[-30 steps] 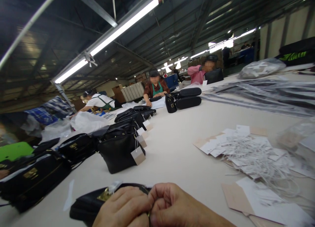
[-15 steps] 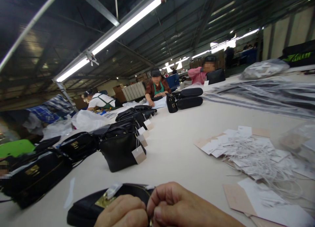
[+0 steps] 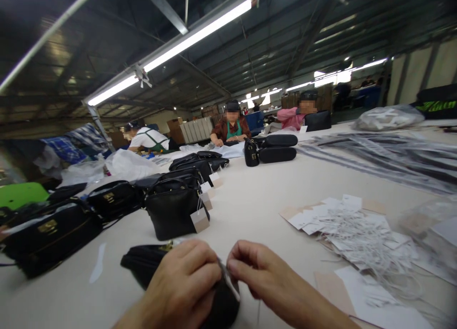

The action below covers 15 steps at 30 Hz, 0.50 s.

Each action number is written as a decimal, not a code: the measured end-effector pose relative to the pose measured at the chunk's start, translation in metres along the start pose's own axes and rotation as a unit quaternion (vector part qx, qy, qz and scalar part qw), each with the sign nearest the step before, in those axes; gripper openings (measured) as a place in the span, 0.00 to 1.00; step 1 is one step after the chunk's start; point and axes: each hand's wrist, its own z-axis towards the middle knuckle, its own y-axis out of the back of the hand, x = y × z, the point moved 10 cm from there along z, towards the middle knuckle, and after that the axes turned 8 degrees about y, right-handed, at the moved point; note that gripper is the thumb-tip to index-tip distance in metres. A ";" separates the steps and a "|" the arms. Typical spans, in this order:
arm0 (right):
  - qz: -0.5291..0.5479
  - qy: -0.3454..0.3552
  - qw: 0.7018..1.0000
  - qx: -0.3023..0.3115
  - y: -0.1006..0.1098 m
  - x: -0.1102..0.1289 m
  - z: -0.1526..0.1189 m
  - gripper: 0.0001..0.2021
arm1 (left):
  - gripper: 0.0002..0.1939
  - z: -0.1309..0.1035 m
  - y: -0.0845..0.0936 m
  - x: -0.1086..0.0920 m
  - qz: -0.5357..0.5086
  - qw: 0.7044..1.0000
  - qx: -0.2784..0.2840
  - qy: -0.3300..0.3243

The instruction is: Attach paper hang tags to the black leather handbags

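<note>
I log, via remote feed: 1 blk bag over table, L hand gripping it, R hand pinching at its end (contents unclear), step prob. fine edge work, next needing steady L hold; tags to R.

A pale table spreads beneath and beyond the hands. High above them, bright tube lights hang under a dark, beamed roof; far beyond to their right stands a pale, dark-striped wall.
</note>
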 end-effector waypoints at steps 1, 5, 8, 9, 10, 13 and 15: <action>-0.077 0.024 0.997 0.000 0.008 0.007 -0.002 0.05 | 0.08 0.004 -0.004 0.004 0.002 1.000 0.013 0.011; -0.240 -0.009 0.962 0.128 -0.006 -0.005 -0.016 0.04 | 0.05 0.016 -0.014 0.010 0.031 0.996 0.080 0.013; -0.279 -0.033 0.941 0.188 -0.026 -0.022 -0.022 0.07 | 0.07 0.012 0.000 -0.004 0.091 0.995 0.044 -0.021; -0.292 -0.028 0.935 0.197 -0.031 -0.025 -0.022 0.08 | 0.08 0.005 0.007 -0.014 0.099 0.994 0.013 -0.043; -0.303 -0.022 0.931 0.204 -0.036 -0.028 -0.021 0.09 | 0.08 -0.005 0.011 -0.025 0.096 0.993 -0.013 -0.064; -0.314 -0.021 0.925 0.215 -0.041 -0.036 -0.018 0.11 | 0.12 -0.044 -0.006 -0.044 0.047 0.997 -0.011 -0.068; -0.309 -0.039 0.926 0.214 -0.037 -0.041 -0.017 0.12 | 0.22 -0.070 -0.028 -0.047 0.015 0.999 -0.004 -0.035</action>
